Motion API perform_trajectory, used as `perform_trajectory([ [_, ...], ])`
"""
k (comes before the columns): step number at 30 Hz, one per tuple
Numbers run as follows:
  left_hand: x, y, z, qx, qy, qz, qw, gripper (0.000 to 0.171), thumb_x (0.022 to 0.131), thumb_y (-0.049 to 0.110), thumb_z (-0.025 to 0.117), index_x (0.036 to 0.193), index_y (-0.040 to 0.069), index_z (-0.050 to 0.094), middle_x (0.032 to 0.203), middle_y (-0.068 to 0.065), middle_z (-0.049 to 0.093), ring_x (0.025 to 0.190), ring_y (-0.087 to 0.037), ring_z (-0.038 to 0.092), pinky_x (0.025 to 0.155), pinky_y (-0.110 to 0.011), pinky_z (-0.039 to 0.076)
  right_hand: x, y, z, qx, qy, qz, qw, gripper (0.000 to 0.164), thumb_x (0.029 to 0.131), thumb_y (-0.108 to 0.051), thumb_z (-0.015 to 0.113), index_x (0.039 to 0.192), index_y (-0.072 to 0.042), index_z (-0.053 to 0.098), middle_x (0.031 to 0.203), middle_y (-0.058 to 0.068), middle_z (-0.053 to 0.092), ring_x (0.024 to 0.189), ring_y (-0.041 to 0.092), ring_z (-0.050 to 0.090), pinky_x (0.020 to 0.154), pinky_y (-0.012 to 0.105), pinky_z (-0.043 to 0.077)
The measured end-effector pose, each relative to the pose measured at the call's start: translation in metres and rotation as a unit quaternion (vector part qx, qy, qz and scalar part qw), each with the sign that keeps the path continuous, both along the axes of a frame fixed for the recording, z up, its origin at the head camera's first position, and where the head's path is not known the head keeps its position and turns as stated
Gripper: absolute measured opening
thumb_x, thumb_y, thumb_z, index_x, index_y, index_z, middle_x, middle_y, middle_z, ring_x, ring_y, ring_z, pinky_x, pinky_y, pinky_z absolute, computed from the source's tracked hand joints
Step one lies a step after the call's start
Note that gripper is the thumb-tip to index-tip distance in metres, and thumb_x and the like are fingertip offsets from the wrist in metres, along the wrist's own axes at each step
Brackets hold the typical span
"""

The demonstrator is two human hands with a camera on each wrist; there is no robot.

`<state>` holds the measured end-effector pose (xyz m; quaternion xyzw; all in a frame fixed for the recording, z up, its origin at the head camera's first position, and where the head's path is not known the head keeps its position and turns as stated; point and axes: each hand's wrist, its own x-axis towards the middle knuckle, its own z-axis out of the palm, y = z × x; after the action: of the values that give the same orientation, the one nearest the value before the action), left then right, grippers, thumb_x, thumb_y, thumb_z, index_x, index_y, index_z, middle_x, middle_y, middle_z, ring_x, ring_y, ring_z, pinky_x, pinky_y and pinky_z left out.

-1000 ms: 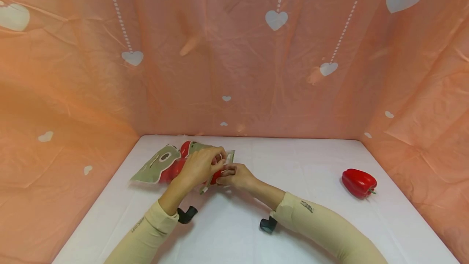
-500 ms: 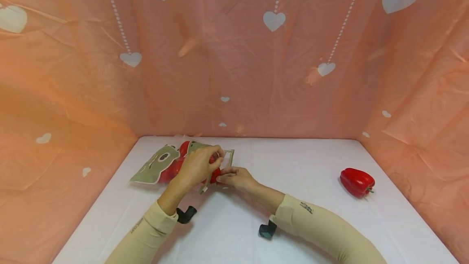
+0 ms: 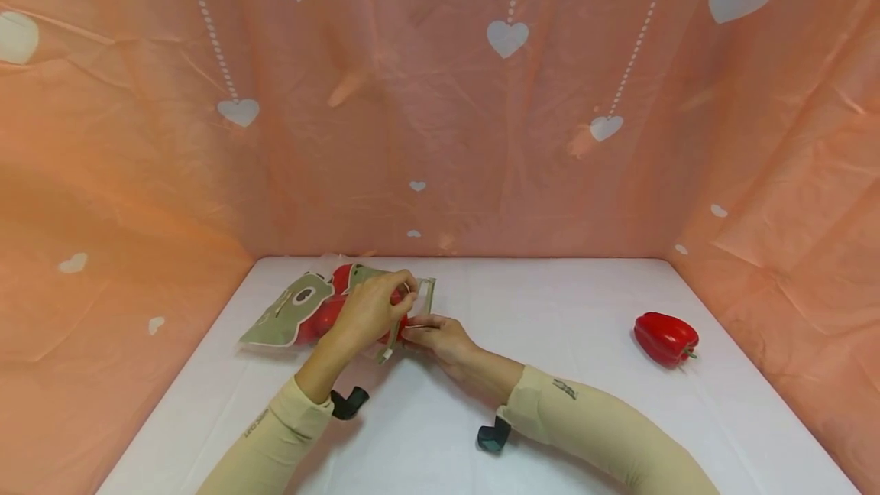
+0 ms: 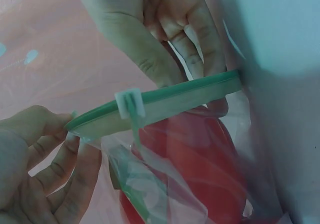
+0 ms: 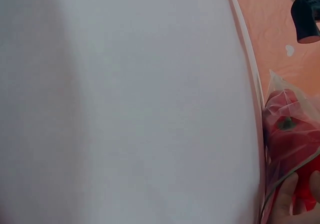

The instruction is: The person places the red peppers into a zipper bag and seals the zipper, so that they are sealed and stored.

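A clear zip bag [image 3: 285, 315] with green cartoon print lies at the left of the table, several red bell peppers [image 3: 325, 319] inside it. My left hand [image 3: 374, 304] pinches one end of the bag's mouth; in the left wrist view its fingertips [image 4: 72, 126] meet the end of the green zip strip [image 4: 175, 96], which carries a white slider [image 4: 130, 103]. My right hand [image 3: 443, 344] reaches into that mouth and grips the end of a bell pepper [image 4: 200, 159]. In the right wrist view its fingers [image 5: 285, 196] lie against the red pepper, partly cut off by the frame.
Another red bell pepper [image 3: 665, 338] lies alone on the right of the white table [image 3: 550, 312]. An orange curtain with white hearts [image 3: 454, 136] rises along the back and both sides. Dark wrist cameras [image 3: 351, 403] hang under both forearms.
My right hand has shifted slightly left and closer to the bag's mouth, its fingers lower over the pepper. The left hand stays at the bag. The whole head view has drifted a little.
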<state>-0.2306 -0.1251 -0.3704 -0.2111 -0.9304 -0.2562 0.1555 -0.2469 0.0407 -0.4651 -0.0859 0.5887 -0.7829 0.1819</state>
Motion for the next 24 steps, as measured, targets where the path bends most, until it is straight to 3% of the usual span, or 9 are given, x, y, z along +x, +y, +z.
perform_trajectory([
  [12, -0.002, -0.004, -0.002, 0.008, -0.005, 0.014, 0.9999, 0.009, 0.097, 0.016, 0.078, 0.105, 0.018, 0.074, 0.091, 0.003, 0.077, 0.079, -0.02, 0.07, 0.068, -0.041, 0.054, -0.004, -0.005, -0.002, -0.001, -0.009, -0.005, 1.0, 0.03, 0.098, 0.013, 0.064, 0.127, 0.022, 0.06, 0.1, 0.009, 0.078, 0.092, 0.016, 0.076, 0.096, 0.039, 0.06],
  [18, -0.001, -0.006, -0.001, 0.01, -0.026, 0.019, 0.9994, 0.008, 0.099, 0.019, 0.077, 0.106, 0.019, 0.074, 0.093, 0.005, 0.077, 0.082, -0.019, 0.069, 0.07, -0.042, 0.054, -0.003, 0.005, 0.001, 0.017, -0.014, 0.0, 1.0, 0.034, 0.099, 0.011, 0.065, 0.13, 0.022, 0.059, 0.108, 0.017, 0.077, 0.095, 0.02, 0.076, 0.099, 0.04, 0.059],
  [24, 0.0, -0.009, -0.001, 0.012, -0.049, 0.026, 0.9984, 0.011, 0.099, 0.022, 0.077, 0.109, 0.02, 0.073, 0.096, 0.004, 0.076, 0.082, -0.018, 0.067, 0.07, -0.042, 0.054, 0.0, 0.022, 0.004, 0.047, -0.001, 0.006, 0.999, 0.036, 0.099, 0.007, 0.065, 0.132, 0.023, 0.058, 0.104, 0.013, 0.076, 0.098, 0.021, 0.076, 0.099, 0.039, 0.059],
])
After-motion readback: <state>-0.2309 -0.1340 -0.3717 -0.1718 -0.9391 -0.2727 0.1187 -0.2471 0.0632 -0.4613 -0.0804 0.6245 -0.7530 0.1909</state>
